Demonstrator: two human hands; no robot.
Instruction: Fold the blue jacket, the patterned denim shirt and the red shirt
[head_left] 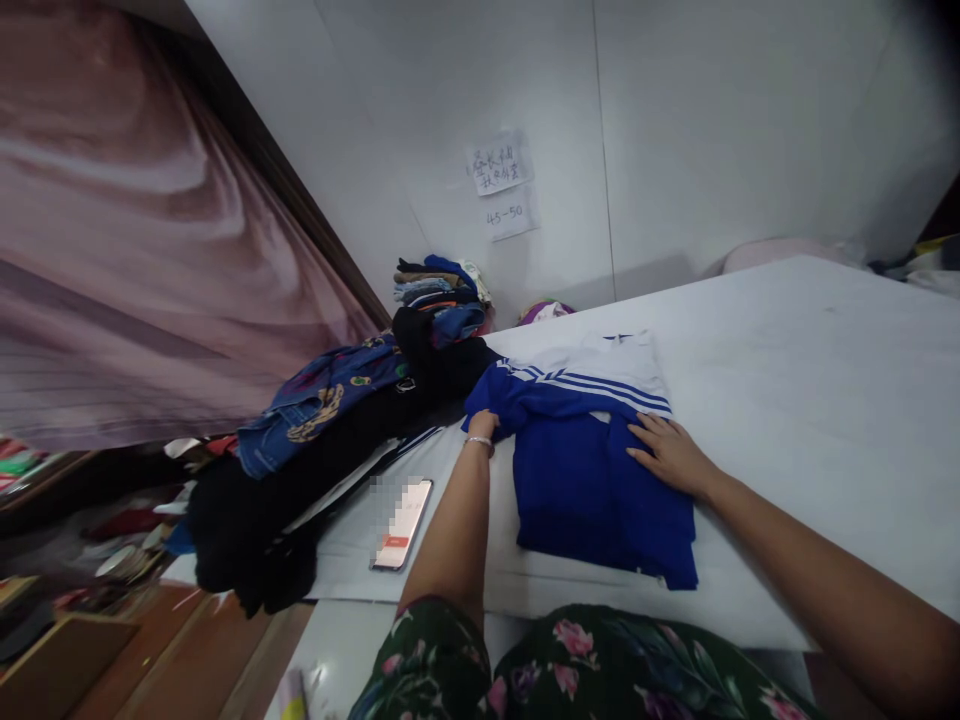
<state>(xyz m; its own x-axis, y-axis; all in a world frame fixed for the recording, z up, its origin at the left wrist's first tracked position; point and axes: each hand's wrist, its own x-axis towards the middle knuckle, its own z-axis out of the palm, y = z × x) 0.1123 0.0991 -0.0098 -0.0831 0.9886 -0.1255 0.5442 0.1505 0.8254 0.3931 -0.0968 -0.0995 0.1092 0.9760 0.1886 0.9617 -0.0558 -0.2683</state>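
Observation:
A blue and white jacket with white stripes lies partly folded on the white table. One blue sleeve reaches out from it to the left. My left hand, with a bracelet at the wrist, is closed on the end of that sleeve. My right hand rests flat on the jacket's right side, its fingers spread and nothing gripped. White fabric with a collar shows at the jacket's far end.
A phone lies left of my left forearm. Black garments and a patterned denim garment are heaped along the left side. Behind them stands a stack of folded clothes. Handwritten paper notes hang on the wall.

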